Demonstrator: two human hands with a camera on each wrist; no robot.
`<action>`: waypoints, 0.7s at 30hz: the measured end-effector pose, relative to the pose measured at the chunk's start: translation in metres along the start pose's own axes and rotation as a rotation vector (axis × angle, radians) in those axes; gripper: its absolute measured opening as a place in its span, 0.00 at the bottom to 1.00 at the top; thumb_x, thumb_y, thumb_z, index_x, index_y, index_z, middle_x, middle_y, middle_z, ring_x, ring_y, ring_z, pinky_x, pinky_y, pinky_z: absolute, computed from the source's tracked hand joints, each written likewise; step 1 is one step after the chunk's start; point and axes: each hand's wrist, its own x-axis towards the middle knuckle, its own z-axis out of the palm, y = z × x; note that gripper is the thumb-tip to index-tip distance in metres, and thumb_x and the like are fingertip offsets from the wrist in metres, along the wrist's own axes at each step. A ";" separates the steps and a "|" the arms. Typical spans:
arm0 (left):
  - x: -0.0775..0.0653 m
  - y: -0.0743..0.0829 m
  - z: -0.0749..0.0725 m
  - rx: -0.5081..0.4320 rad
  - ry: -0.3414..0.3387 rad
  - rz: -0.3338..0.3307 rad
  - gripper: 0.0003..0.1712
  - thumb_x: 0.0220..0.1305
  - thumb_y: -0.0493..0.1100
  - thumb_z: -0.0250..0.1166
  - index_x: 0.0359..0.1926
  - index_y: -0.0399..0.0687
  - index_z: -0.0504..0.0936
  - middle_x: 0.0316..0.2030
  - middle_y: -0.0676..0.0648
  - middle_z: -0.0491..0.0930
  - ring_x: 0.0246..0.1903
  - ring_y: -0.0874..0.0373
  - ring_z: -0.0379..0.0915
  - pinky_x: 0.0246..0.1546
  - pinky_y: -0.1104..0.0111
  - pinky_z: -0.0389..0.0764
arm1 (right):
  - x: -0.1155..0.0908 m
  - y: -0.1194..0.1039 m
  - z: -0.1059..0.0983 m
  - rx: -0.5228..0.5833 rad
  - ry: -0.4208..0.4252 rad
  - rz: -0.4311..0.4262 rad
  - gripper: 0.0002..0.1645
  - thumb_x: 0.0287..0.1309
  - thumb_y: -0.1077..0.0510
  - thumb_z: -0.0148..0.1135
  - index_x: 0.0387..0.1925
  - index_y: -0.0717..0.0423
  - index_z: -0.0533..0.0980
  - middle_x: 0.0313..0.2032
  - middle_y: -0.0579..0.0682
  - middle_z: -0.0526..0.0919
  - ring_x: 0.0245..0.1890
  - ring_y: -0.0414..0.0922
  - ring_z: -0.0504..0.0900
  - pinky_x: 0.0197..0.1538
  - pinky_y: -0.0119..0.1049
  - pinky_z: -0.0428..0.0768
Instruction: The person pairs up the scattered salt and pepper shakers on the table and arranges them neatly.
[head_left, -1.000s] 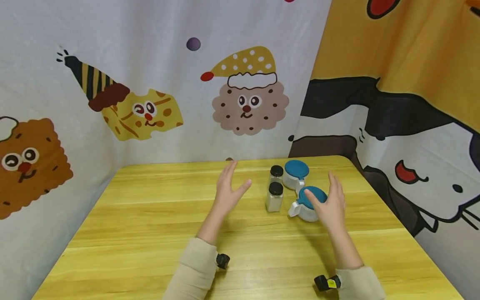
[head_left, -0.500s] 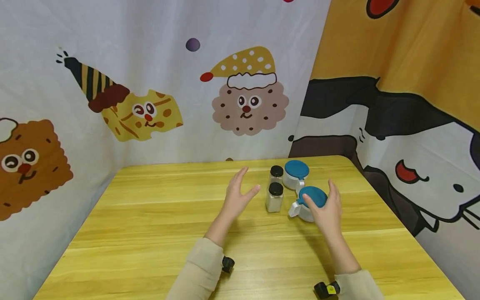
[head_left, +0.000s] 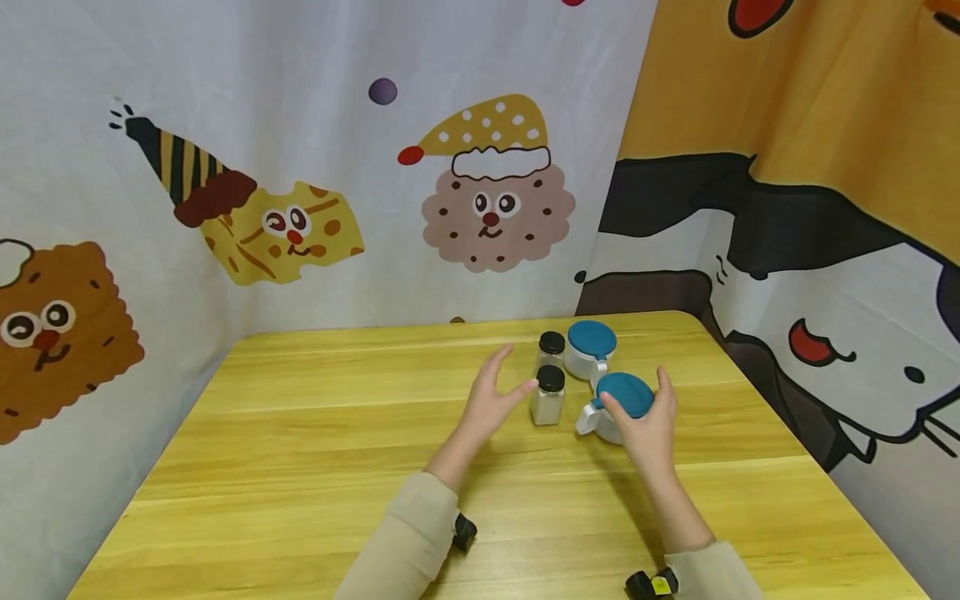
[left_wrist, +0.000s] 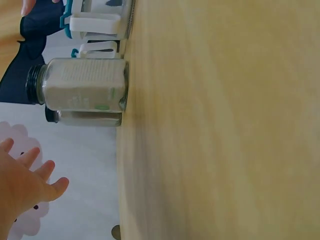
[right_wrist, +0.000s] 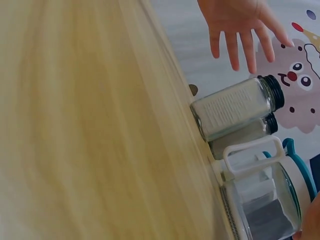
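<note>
My left hand (head_left: 491, 408) is raised left of the front spice jar (head_left: 547, 404), which has a black lid and pale filling. Its fingers are spread and its thumb overlaps the jar's lid in the head view; the left wrist view shows the hand (left_wrist: 25, 185) apart from the jar. My right hand (head_left: 651, 429) is around the right side of the front lidded pot (head_left: 611, 427), thumb over the blue lid (head_left: 626, 394), other fingers extended along the far side. This pot has clear walls and a white handle (right_wrist: 250, 147). Part of it is hidden behind the hand.
Behind the front jar stands a second black-lidded jar (head_left: 551, 350). A second blue-lidded pot (head_left: 591, 350) sits behind the front pot, near the back edge of the wooden table (head_left: 300, 433). Printed curtains (head_left: 315, 125) hang behind the table.
My left hand has moved right, closer to the front jar. My right hand has shifted slightly left and down, closer around the front pot. The jars and pots have stayed in place.
</note>
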 end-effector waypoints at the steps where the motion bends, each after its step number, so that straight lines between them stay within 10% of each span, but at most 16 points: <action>1: 0.000 0.000 0.001 -0.006 -0.001 -0.003 0.45 0.59 0.58 0.67 0.72 0.54 0.58 0.70 0.48 0.57 0.68 0.50 0.51 0.64 0.50 0.55 | 0.000 0.000 0.000 0.003 0.001 0.004 0.63 0.51 0.45 0.72 0.75 0.54 0.42 0.72 0.60 0.46 0.70 0.59 0.47 0.65 0.62 0.50; 21: 0.004 -0.007 0.024 -0.126 -0.007 -0.052 0.40 0.59 0.52 0.69 0.69 0.49 0.64 0.64 0.47 0.68 0.65 0.49 0.58 0.61 0.48 0.61 | -0.006 0.009 0.014 0.072 0.059 0.038 0.65 0.44 0.52 0.78 0.74 0.55 0.45 0.71 0.61 0.48 0.68 0.61 0.51 0.64 0.63 0.53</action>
